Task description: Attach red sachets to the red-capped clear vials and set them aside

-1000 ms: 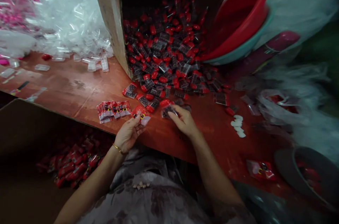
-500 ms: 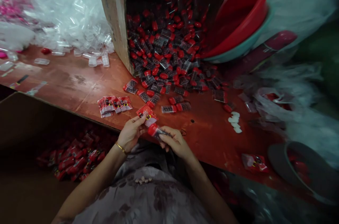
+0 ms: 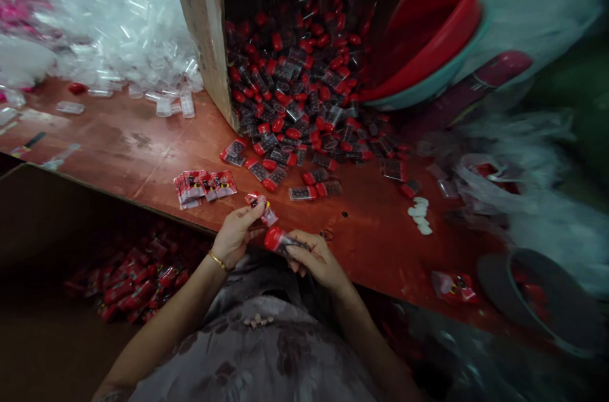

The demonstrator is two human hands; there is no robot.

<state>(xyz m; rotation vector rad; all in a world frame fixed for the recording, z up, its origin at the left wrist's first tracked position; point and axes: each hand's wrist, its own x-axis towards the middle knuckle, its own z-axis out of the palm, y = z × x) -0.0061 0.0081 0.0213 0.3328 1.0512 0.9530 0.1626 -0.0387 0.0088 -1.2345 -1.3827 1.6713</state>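
My left hand (image 3: 236, 234), with a gold bracelet at the wrist, pinches a small red printed plastic sleeve (image 3: 266, 213) between thumb and fingers. The sleeve looks narrow, turned partly edge-on. Just below and right of it, my right hand (image 3: 314, 256) grips a clear tube with a red cap (image 3: 280, 241), dark contents inside, cap pointing toward the sleeve. Tube and sleeve are slightly apart. A stack of flat printed sleeves (image 3: 193, 189) lies left of my hands on the table. Several more red-capped tubes (image 3: 302, 193) lie just beyond.
A tipped cardboard box (image 3: 204, 40) spills red-capped tubes onto the red-brown table (image 3: 143, 142). Clear empty tubes (image 3: 128, 21) are heaped at left. A red basin (image 3: 457, 28) leans at right. Wrapped red pieces (image 3: 137, 288) fill a box below left. A grey container (image 3: 495, 281) stands at right.
The sleeve in my left hand has turned from lying flat and wide to a narrower view. My right hand has hardly moved with the tube. The whole view has shifted slightly.
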